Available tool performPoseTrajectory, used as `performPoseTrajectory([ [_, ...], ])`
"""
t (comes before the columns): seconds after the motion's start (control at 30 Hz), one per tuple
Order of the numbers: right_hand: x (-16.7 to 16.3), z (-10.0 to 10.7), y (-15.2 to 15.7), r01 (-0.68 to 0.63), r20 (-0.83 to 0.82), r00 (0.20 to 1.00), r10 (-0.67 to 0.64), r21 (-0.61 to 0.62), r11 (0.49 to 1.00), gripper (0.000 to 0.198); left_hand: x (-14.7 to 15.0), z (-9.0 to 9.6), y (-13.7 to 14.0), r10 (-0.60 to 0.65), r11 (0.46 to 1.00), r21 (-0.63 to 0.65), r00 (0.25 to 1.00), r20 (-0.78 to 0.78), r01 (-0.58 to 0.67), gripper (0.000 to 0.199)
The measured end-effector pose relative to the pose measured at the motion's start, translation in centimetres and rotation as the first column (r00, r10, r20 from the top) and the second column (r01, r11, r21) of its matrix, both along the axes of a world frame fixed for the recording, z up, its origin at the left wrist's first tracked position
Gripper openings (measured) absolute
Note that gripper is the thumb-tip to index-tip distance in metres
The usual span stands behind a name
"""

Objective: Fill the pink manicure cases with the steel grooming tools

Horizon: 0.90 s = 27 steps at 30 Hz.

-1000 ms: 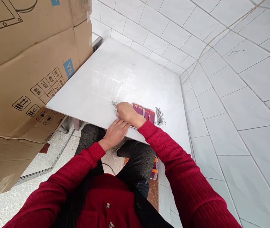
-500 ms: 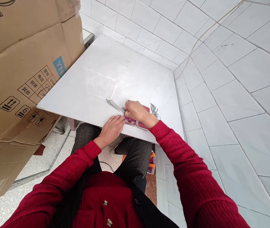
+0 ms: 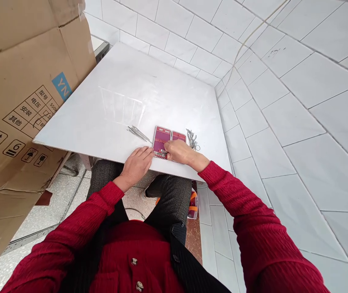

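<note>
An open two-part case [image 3: 162,133] with a purple-red lining and a row of loops lies near the table's front edge. My right hand [image 3: 180,151] is over it, fingers drawn together at the lower middle; what they hold, if anything, is hidden. My left hand [image 3: 137,163] lies flat with fingers stretched out, its fingertips by the case's lower left corner. Beyond that hand, several thin metal tools [image 3: 137,133] lie in a loose bundle. To the case's right is a heap of metal scissor-like tools [image 3: 192,139] with ring handles.
The white tabletop [image 3: 168,97] reaches back to a tiled wall [image 3: 198,36], with more tiles along its right side. A large cardboard box [image 3: 18,81] stands against the left. A thin cable [image 3: 247,38] runs down the wall corner. Under the table is a clear container with orange straps [image 3: 193,205].
My right hand has moved from the bundle's near end down and right over the case, uncovering its left panel. The left hand stays flat beside it. The camera view has shifted slightly.
</note>
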State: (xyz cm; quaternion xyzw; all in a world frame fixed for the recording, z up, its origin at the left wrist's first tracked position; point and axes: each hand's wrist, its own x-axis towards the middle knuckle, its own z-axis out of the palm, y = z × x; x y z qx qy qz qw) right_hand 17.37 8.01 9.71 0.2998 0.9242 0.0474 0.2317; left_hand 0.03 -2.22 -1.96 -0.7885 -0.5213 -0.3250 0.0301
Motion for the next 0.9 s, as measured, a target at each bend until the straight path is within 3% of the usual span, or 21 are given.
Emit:
performPoseTrajectory([
  [0.23, -0.6, -0.1, -0.2, -0.004, -0.1, 0.995, 0.002, -0.019, 1.0, 0.025, 0.1, 0.1, 0.0, 0.015, 1.0, 0.015, 1.0, -0.024, -0.015, 0.034],
  [0.37, -0.3, -1.0, 0.9, -0.01, -0.266, 0.963, -0.029, -0.146, 0.989, 0.02, 0.1, 0.1, -0.1, 0.009, 1.0, -0.001, 1.0, -0.022, -0.009, 0.034],
  [0.5, 0.7, -2.6, 1.5, -0.029, -0.516, 0.846, -0.138, -0.303, 0.953, 0.021, 0.1, 0.1, -0.1, 0.018, 1.0, -0.008, 1.0, -0.024, -0.019, 0.036],
  [0.67, 1.6, -4.6, 0.5, 0.059, -0.67, 0.679, -0.299, -0.357, 0.932, 0.022, 0.2, 0.3, -0.1, 0.025, 0.999, -0.021, 0.999, -0.042, -0.026, 0.036],
  [0.9, 0.1, -3.5, 0.4, 0.141, -0.609, 0.747, -0.266, -0.246, 0.959, 0.017, 0.1, 0.3, -0.3, 0.024, 1.0, -0.001, 0.996, -0.084, -0.024, 0.036],
])
